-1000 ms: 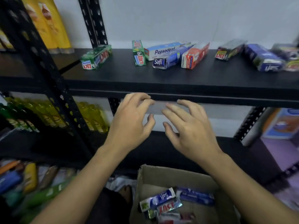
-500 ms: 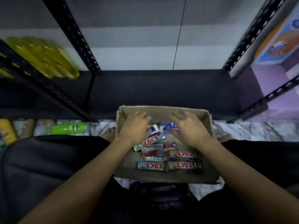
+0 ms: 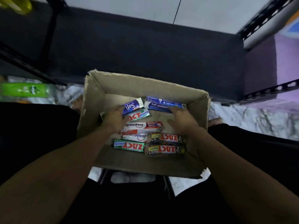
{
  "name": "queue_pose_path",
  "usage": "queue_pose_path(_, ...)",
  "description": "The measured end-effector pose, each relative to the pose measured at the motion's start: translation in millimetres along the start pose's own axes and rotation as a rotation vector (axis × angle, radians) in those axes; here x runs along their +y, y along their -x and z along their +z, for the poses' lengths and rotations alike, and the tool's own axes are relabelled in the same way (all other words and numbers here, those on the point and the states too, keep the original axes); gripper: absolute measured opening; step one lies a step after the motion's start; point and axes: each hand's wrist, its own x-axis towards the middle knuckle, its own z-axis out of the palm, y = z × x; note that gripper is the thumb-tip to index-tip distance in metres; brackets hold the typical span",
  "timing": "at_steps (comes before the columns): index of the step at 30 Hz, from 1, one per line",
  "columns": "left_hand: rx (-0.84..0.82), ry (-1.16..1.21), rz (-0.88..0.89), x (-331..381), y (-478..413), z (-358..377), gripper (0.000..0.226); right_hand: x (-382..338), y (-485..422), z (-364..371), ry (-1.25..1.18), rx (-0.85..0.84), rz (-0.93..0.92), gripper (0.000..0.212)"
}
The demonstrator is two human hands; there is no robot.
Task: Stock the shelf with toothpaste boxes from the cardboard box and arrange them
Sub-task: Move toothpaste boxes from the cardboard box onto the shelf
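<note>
View from my head, looking straight down at an open cardboard box in the middle of the frame. It stands on a pale marbled floor, in front of a black shelf that crosses the upper half of the frame. Both my bare forearms reach up from the lower corners into the box.

My left hand lies over the left ends of two toothpaste boxes near the far wall: a short blue Saft box and, just below it, a green Zact Whitening box. The fingers are bent down onto them, but I cannot tell whether they are clamped on either box or only lying on top.

My right hand is at centre right. Its fingers are stretched out and touch the near edge of a long blue Saft box, which lies flat along the far wall. The thumb is spread well apart from them and nothing is held.

Between my hands and nearer to me lie more toothpaste boxes, all flat on the bottom of the box. Two white and red Pepsodent boxes sit one below the other. Below them is a green Zact box, and to its right are two dark Zact boxes, stacked side by side.

At the left edge of the frame a green bottle lies on its side under the shelf. A blurred yellow pack shows in the upper left corner. A perforated black upright of the rack slants across the upper right.
</note>
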Motion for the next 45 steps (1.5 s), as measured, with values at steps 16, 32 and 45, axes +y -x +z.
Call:
queue_pose_path(16, -0.014, -0.077, -0.138, -40.8, -30.0, 9.1, 0.044, 38.5, -48.1, 29.5, 0.032, -0.050, 0.130, 0.067)
queue_pose_path(32, -0.068, 0.246, -0.201, -44.3, -10.8, 0.4, 0.029, 39.8, -58.3, 45.0, 0.150, 0.118, 0.102, 0.041)
queue_pose_path(45, 0.105, 0.101, -0.015, -13.3, 12.4, -27.0, 0.031, 26.0, -11.7, 18.4, -0.159, 0.036, 0.077, 0.031)
